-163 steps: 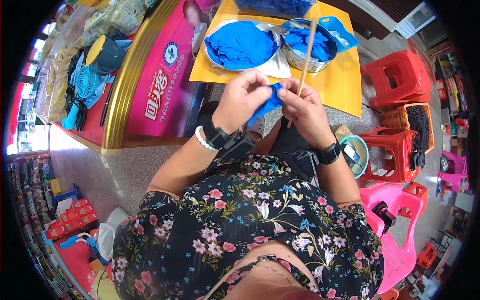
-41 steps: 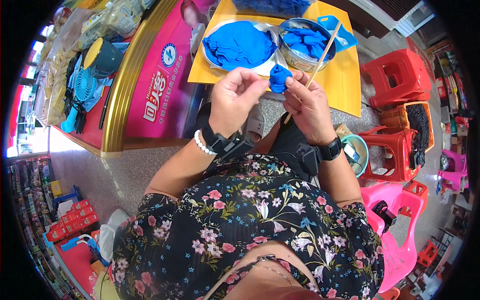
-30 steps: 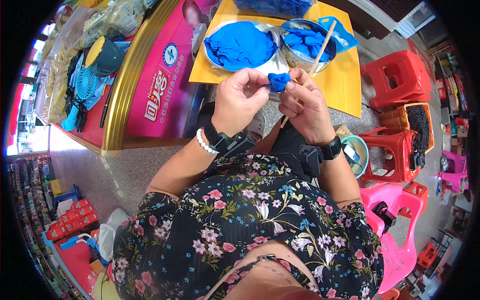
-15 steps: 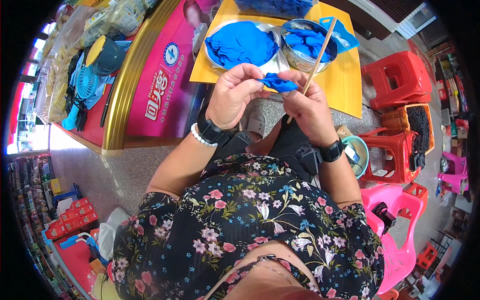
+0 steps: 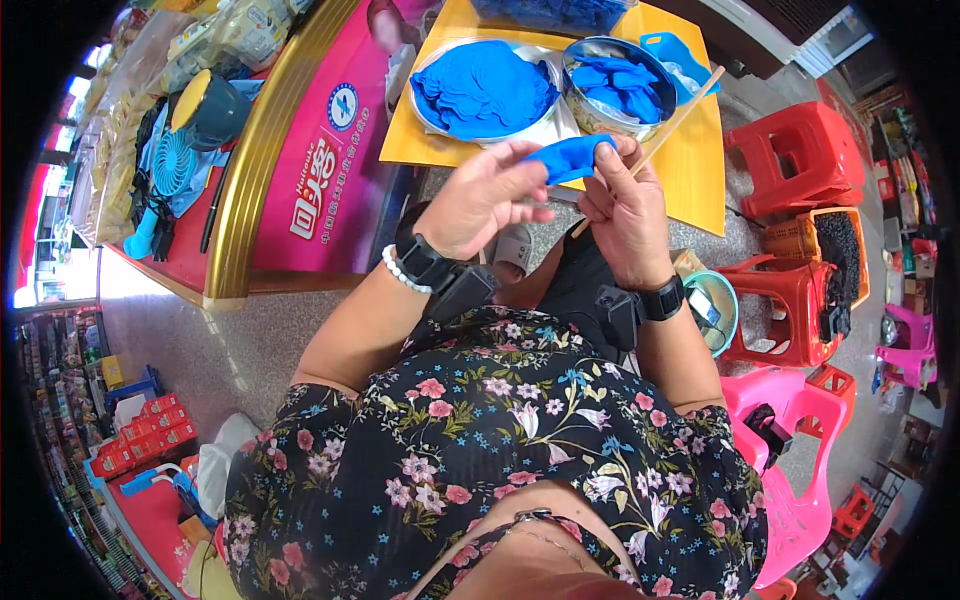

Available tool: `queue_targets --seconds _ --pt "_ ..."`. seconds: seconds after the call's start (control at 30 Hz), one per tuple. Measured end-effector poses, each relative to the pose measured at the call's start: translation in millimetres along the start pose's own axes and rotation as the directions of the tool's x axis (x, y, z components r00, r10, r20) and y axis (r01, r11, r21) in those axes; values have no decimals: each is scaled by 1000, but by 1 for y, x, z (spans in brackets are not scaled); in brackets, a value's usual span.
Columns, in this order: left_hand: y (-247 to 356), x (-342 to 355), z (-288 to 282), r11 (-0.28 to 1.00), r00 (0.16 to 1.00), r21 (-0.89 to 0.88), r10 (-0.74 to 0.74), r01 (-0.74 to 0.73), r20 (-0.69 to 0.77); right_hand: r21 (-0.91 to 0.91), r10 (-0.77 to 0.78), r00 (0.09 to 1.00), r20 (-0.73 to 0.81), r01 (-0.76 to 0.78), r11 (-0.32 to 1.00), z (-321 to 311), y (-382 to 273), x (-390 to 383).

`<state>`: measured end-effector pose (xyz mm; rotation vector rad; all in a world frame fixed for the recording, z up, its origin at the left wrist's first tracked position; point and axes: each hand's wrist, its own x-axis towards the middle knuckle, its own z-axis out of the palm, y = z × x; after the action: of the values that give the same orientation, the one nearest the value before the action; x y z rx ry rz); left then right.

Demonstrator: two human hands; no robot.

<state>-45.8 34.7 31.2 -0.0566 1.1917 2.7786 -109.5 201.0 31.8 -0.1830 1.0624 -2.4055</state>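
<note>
While right hand [image 5: 630, 205] grips cloth [image 5: 572, 158], stick [image 5: 679, 120], left hand [image 5: 488, 200] half-curled, hold unclear; tin [image 5: 594, 121]: cloths [image 5: 625, 88].

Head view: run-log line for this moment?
right hand: holds blue piece, wooden stick; left hand: at piece's left end, grip unclear; yellow table: blue pile

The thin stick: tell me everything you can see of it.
The stick is slim, straight and pale tan, and looks like wood or bamboo. It is held aslant in the right hand, whose fingers hide part of its length. The longer stretch rises up and to the right in the picture, passing in front of the yellow table; whether it touches the table cannot be told. A short lower stretch shows beneath the fingers.
</note>
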Motion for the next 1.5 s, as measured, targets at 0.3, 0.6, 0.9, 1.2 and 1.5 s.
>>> queue_targets --seconds 0.3,0.6,0.9,1.2,1.5 --pt "-6 10 -5 987 989 -159 -32 9 -143 -327 37 997 61 -15 945 -8 22 -7" --pt "-8 -1 2 869 936 454 303 -196 -177 -350 30 994 107 10 937 5 -5 -6" --pt "-12 5 9 530 834 800 548 -281 -70 -408 -20 974 227 114 906 1 6 -6" --pt "-8 12 -12 867 983 468 185 -172 19 -411 40 992 119 13 912 -8 12 -3" --pt "7 3 -3 990 994 -86 -111 111 6 -372 0 996 93 35 928 -12 13 -1"
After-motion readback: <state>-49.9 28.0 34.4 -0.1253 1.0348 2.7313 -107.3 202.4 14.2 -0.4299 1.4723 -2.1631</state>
